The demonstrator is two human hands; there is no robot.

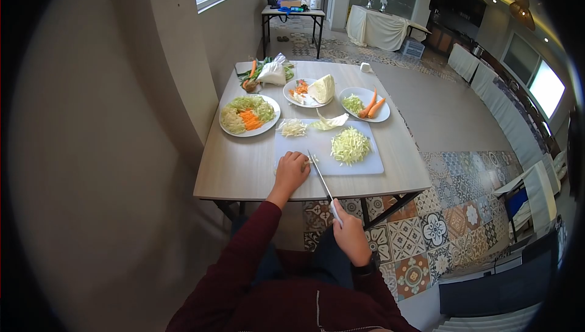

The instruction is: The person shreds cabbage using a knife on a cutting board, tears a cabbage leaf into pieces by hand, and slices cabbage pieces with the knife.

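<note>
My right hand (352, 237) grips the pale handle of a kitchen knife (322, 175), its blade pointing away over the white cutting board (373, 165). Left of the blade, my left hand (292, 170) rests on the board with fingers curled down over a cabbage piece (312, 159); most of that piece is hidden. A heap of shredded cabbage (351, 146) lies on the board's right half. Behind my left hand is a smaller pile of pale strips (293, 128), with a loose cabbage leaf (329, 121) beside it.
Behind the board stand a plate of shredded vegetables (250, 118), a plate with a cabbage wedge (322, 89) and a plate with carrots (373, 105). A white plastic bag (272, 73) and vegetables lie at the far left corner. A wall column (177, 57) rises close to the left.
</note>
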